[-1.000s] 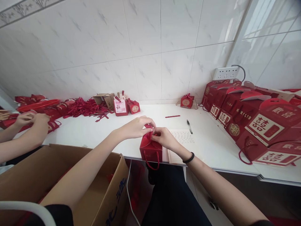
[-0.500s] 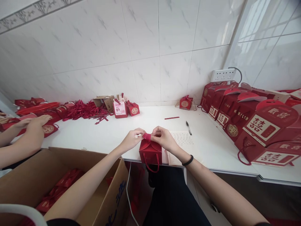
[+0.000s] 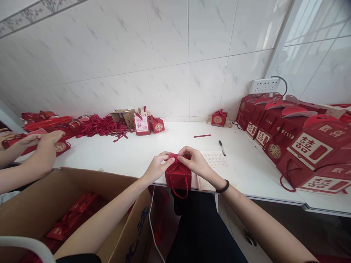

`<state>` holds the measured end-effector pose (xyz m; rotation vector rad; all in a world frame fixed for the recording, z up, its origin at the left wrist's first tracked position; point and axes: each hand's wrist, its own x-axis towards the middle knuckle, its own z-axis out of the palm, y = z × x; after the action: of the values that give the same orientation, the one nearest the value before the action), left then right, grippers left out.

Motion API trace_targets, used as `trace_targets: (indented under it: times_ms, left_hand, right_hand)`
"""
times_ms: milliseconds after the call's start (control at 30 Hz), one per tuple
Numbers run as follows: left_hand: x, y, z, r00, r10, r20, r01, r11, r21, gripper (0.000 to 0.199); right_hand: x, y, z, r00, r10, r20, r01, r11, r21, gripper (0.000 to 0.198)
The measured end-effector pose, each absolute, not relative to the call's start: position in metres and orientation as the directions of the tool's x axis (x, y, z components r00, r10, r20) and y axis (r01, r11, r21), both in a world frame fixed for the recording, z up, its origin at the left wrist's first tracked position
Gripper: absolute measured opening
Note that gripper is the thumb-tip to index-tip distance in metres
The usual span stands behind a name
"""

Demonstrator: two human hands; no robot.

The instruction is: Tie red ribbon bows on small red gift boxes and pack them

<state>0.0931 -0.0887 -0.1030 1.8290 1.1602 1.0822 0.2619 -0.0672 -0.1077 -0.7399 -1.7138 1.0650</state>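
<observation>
Head view: glossy box (image 3: 178, 180), twisted-cord handle (image 3: 180, 197).

Counter (image 3: 128, 146): white top. Front edge, middle: red rope-handled box (image 3: 178, 179), upright. Just right of it: handwritten sheet (image 3: 218, 159), with pen (image 3: 222, 148) near its far right corner. Red strip (image 3: 202, 136) lies farther back, left of the pen. Toward the back: small bow-topped box (image 3: 218, 119); well left of that, medallion box (image 3: 158, 126) beside pink-fronted box (image 3: 142, 126), then red ribbon heap (image 3: 95, 126). Right end: large red boxes (image 3: 285, 137), packed close together.
</observation>
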Motion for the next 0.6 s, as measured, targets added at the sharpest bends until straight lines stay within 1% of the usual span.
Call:
trace_targets:
  times_ms: [167, 267, 433, 600]
  left_hand:
    - [0.099, -0.088, -0.106, 0.182, 0.953, 0.241, 0.221, -0.278, 0.935, 0.02]
    - [0.103, -0.087, -0.107, 0.153, 0.96, 0.235, 0.233, -0.266, 0.935, 0.021]
    - [0.105, -0.087, -0.11, 0.13, 0.962, 0.238, 0.252, -0.265, 0.931, 0.028]
    - [0.106, -0.087, -0.112, 0.143, 0.974, 0.176, 0.113, -0.193, 0.975, 0.031]
  right_hand:
    - [0.265, -0.068, -0.108, -0.369, 0.805, 0.464, 0.095, 0.53, -0.843, 0.006]
    - [0.266, -0.07, -0.108, -0.379, 0.79, 0.482, 0.135, 0.562, -0.816, 0.005]
    - [0.266, -0.07, -0.109, -0.389, 0.778, 0.494, 0.155, 0.584, -0.797, 0.004]
    - [0.266, -0.067, -0.113, -0.383, 0.756, 0.531, 0.191, 0.628, -0.755, 0.007]
